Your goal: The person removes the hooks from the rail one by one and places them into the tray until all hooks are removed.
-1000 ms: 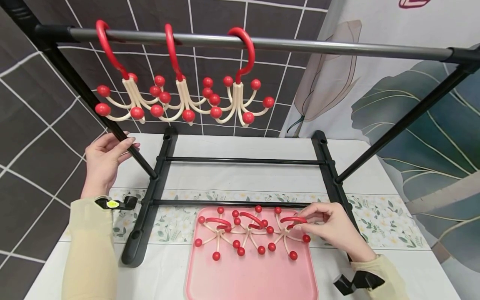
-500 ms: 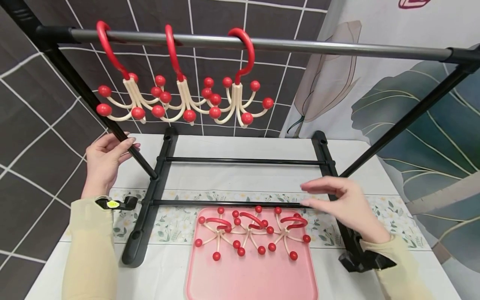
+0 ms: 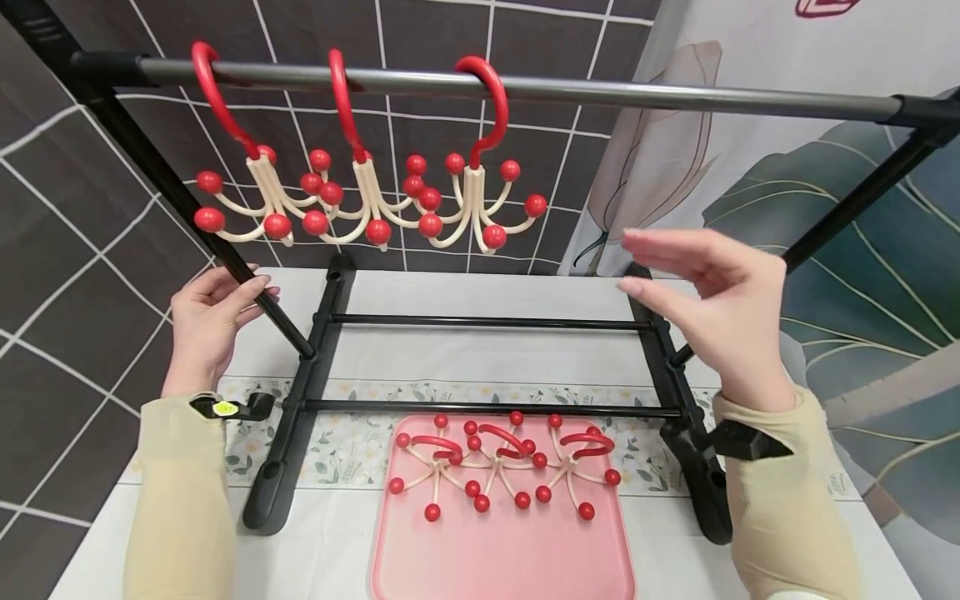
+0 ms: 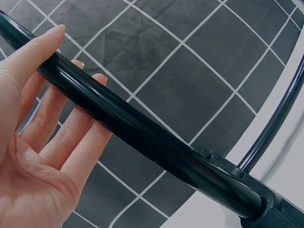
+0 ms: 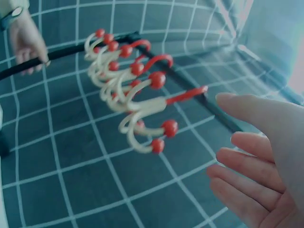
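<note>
My left hand (image 3: 206,321) holds the slanted black side pole (image 4: 114,107) of a rack, thumb across the front and fingers behind. My right hand (image 3: 723,304) is raised in the air by the rack's right side, thumb and fingers apart with nothing between them. From the rack's top bar (image 3: 660,95) hang three multi-arm hooks, a left hook (image 3: 262,179), a middle hook (image 3: 367,179) and a right hook (image 3: 474,187), each with a red crook and cream arms tipped with red balls. Three matching hooks (image 3: 572,463) lie on a pink tray (image 3: 502,554).
Two black lower crossbars (image 3: 487,322) join the rack's feet (image 3: 273,492) on the white table (image 3: 315,550). Dark tiled wall (image 3: 67,283) stands behind and at the left, and a leaf-patterned curtain (image 3: 840,192) hangs at the right.
My right hand has let go of the rightmost tray hook and risen away from it, coming up beside the rack's right side. The tray hooks and my left hand stay in place.
</note>
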The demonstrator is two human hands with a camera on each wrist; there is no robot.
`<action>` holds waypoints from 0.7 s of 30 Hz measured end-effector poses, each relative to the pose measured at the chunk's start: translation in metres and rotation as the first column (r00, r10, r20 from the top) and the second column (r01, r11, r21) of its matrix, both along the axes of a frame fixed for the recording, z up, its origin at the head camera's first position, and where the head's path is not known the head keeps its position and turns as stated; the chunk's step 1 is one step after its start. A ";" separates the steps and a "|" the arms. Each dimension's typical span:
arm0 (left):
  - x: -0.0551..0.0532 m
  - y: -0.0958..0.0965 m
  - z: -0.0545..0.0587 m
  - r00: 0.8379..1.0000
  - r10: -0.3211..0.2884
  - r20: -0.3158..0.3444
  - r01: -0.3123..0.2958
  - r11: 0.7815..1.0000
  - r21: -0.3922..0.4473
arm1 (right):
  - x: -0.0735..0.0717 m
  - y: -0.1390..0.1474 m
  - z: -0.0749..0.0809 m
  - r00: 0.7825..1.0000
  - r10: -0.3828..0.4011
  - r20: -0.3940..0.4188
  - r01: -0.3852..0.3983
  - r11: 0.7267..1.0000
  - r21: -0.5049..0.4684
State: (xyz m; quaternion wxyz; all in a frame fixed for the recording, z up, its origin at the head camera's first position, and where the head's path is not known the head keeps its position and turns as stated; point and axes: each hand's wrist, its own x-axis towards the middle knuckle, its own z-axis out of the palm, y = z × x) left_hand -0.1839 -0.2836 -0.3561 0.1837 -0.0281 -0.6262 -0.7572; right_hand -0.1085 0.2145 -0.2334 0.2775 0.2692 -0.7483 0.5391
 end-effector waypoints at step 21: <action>0.001 0.000 0.002 1.000 -0.009 0.001 0.009 1.000 0.021 | -0.056 -0.065 0.055 0.986 0.092 -0.138 -0.103 0.992 -0.073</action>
